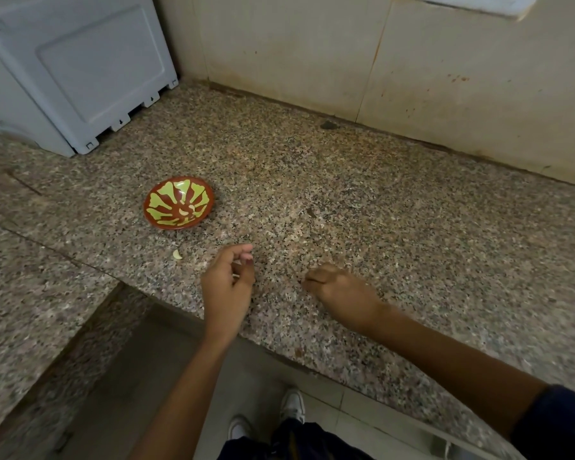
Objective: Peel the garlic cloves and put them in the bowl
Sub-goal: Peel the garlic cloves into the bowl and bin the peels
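At the far left a grey plastic appliance (70,64) stands on the speckled granite counter (362,200), its back corner close to the tiled wall (346,54). To its right, well forward on the stone, sits the shallow red-and-green bowl (179,203), tilted a little toward the camera, with two or three pale peeled cloves (188,210) lying at the bottom of it. Just in front of the bowl, apart from it, one loose garlic clove (177,254) lies on the counter; whether it is peeled cannot be told. Right of that clove comes the left hand (228,280), raised slightly above the stone near the counter's front edge, its fingers curled inward with the fingertips (246,255) drawn close to the thumb; a small pale sliver shows between them, too small to tell whether it is skin or clove. Further right the right hand (341,288) rests on the counter, knuckles up, fingers curled under into a loose fist, and what, if anything, it holds is hidden. The two hands are near each other but not touching. Below the counter edge, white shoes (292,406) show on the tiled floor (329,406).
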